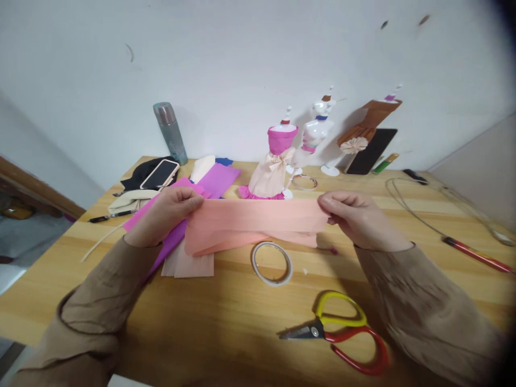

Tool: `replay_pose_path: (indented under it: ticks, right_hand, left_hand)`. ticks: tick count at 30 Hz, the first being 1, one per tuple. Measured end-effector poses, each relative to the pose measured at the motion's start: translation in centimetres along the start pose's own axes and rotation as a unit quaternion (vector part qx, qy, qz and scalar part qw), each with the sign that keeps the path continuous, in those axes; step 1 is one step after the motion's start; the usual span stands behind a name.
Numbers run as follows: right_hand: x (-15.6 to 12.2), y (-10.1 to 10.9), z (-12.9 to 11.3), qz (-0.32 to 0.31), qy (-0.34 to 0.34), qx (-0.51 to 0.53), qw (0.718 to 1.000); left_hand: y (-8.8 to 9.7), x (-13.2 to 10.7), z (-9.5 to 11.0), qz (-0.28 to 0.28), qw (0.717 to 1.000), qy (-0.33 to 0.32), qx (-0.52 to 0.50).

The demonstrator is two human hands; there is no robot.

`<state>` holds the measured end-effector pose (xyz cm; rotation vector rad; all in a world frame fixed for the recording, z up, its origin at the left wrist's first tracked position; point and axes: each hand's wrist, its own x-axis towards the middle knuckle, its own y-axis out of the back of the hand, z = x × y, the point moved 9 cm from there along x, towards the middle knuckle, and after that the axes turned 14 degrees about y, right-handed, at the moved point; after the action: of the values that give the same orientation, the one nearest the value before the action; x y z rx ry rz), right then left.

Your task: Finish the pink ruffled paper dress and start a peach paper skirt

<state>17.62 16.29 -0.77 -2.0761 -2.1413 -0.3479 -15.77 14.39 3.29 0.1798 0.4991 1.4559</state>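
Observation:
A folded strip of peach crepe paper is stretched level between my two hands above the table. My left hand pinches its upper left corner, and my right hand pinches the upper right end. Lower layers of the paper hang loosely beneath the top edge. Just under it on the wood lies a roll of tape. Scissors with one yellow and one red handle rest nearer to me, blades pointing left. Beneath my left forearm are purple paper and pale pink paper.
Against the wall stand mini dress forms, one in a pink and cream paper dress, one mostly bare, one in brown. A flask and phone are back left. A red-handled tool with a cable lies right.

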Motion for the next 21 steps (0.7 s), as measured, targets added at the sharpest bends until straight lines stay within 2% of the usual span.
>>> replay_pose_path:
  ticks: [2, 4, 7, 9, 11, 13, 16, 18, 21]
  right_hand:
    - [0.2, -0.1, -0.2, -0.035, 0.018, -0.034, 0.999]
    - [0.4, -0.3, -1.2, -0.073, 0.055, -0.113, 0.989]
    - [0.5, -1.3, -4.2, -0.092, 0.148, -0.253, 0.952]
    - [0.1, -3.3, -6.4, -0.118, 0.219, -0.28, 0.927]
    - [-0.5, -6.3, -7.5, -0.172, 0.265, -0.263, 0.912]
    - [-1.1, -9.2, -7.3, -0.233, 0.273, -0.24, 0.902]
    - [-1.8, -12.4, -5.5, -0.306, 0.222, -0.184, 0.907]
    - [-2.3, -13.5, -4.2, -0.335, 0.178, -0.153, 0.913]
    - [-2.6, -13.6, -3.5, -0.315, 0.148, -0.146, 0.926]
  left_hand:
    - [-0.1, -0.3, 0.4, 0.001, 1.0, -0.009, 0.007]
    - [-0.3, -0.7, 1.0, 0.006, 0.999, -0.019, 0.025]
    - [-1.0, -1.2, 1.9, 0.009, 0.997, -0.031, 0.066]
    - [-1.7, -1.5, 2.2, 0.003, 0.996, -0.035, 0.087]
    - [-2.3, -1.7, 2.2, -0.009, 0.995, -0.038, 0.093]
    - [-2.8, -1.9, 2.2, -0.026, 0.994, -0.044, 0.095]
    - [-3.2, -2.4, 2.3, -0.047, 0.992, -0.059, 0.101]
    - [-3.2, -2.6, 2.4, -0.045, 0.991, -0.067, 0.111]
    - [-3.1, -2.6, 2.3, -0.035, 0.99, -0.061, 0.126]
